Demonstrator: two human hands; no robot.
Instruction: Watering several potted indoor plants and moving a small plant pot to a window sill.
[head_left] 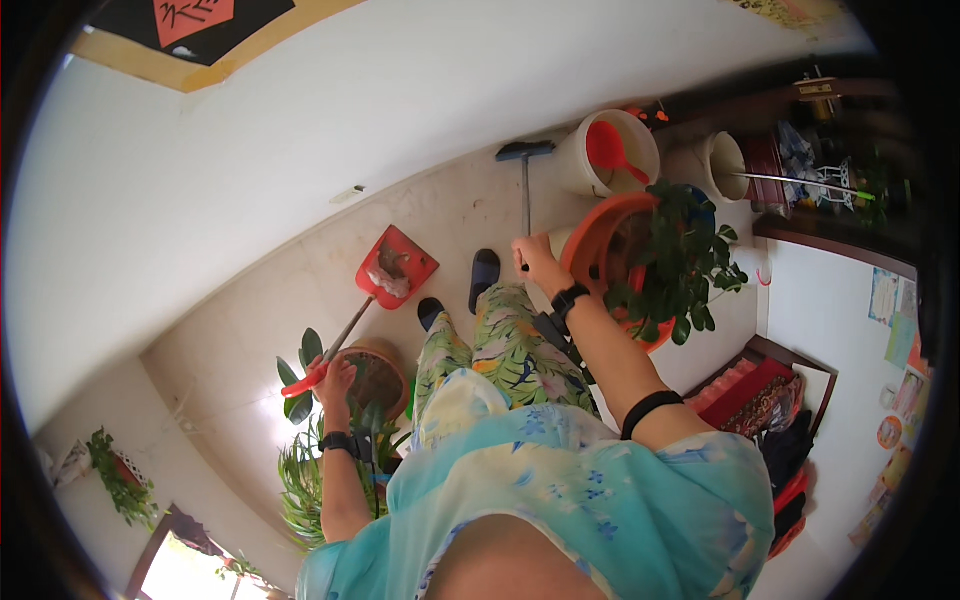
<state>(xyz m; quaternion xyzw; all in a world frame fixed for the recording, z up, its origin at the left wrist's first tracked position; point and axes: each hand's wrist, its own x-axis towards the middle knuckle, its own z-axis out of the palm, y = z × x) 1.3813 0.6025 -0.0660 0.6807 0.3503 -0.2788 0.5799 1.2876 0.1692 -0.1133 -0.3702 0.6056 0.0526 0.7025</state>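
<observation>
My left hand (335, 380) is closed round the red handle of a long-handled dustpan (408, 257). Its red scoop lies on the floor ahead of me, with greyish fluff and dirt in it. My right hand (538, 262) grips the top of a broom (526, 190), whose dark, wide head rests on the floor farther off, beside a white bucket (642, 140). Close to the right hand stands a large orange pot (590, 235) with a leafy plant (690, 270). Near the left hand is a brown plant pot (388, 362).
A red dipper (607, 148) sits in the white bucket. Another pale bucket (725, 165) holds a long stick. Grassy leaves (300, 490) grow at my left. A white wall (250, 180) runs along the far left, and a red box (740, 395) stands at the right.
</observation>
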